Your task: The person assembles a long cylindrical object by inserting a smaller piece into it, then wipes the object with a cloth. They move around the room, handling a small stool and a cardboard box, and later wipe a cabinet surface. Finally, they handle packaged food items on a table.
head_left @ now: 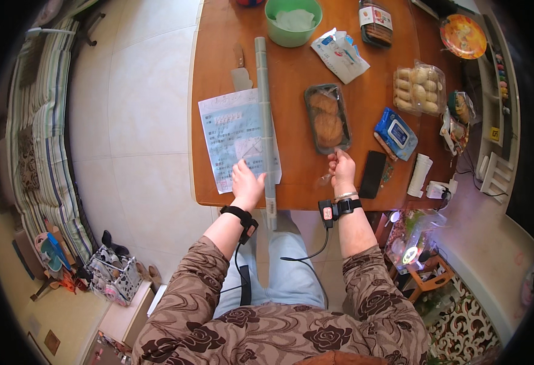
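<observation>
My left hand (247,184) lies open on the printed sheet (216,164), its fingers stretched out beside a small piece of white paper (249,148). Just to its right, a long pale green roll (266,115) lies across the sheet and juts over the table's near edge. My right hand (342,170) is closed in a pinch at the near end of a black tray (309,103) holding round brown pastries (326,125). Clear plastic wrap (325,178) shows by its fingers. Both wrists carry black straps.
On the wooden table (218,61) lie a cleaver (240,70), a green bowl (292,24), a white packet (340,55), pale buns in a clear box (420,88), a wipes pack (396,135) and a black phone (373,174). A striped sofa (48,140) stands left.
</observation>
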### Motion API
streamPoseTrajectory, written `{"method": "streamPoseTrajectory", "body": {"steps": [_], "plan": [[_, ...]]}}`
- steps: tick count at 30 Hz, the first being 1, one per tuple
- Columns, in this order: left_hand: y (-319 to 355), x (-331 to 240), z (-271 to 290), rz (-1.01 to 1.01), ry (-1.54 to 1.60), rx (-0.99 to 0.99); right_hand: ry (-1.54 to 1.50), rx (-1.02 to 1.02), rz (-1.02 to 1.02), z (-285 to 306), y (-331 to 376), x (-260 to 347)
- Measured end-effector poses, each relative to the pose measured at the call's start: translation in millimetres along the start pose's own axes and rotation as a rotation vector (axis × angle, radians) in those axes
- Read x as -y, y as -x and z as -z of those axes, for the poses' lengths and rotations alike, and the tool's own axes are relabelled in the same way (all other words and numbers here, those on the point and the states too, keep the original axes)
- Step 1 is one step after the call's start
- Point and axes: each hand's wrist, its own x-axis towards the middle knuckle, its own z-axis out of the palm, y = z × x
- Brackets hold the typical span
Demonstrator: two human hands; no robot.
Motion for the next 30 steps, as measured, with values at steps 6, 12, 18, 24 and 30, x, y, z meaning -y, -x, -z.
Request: {"method": "streamPoseTrajectory", "body": {"steps": [6,12,18,24,30], "plan": [[-95,-93,12,-0.634,0.354,-0.228,0.195,-0.086,0.037,-2,-6,4],[-163,-174,-7,-0.530,0.287,0.093,0.610,-0.081,0.084,10,-26,8],[-180,-171,-22,-0.355,0.392,0.192,0.629,0.070,-0.031,23,-35,23],[-210,-196,-25,-0.359,0.463,0.325,0.135,0.139,0.114,23,-42,26],[-223,-197,-29,-0.216,0.430,0.367,0.097,0.223,0.028,33,-48,27]]}}
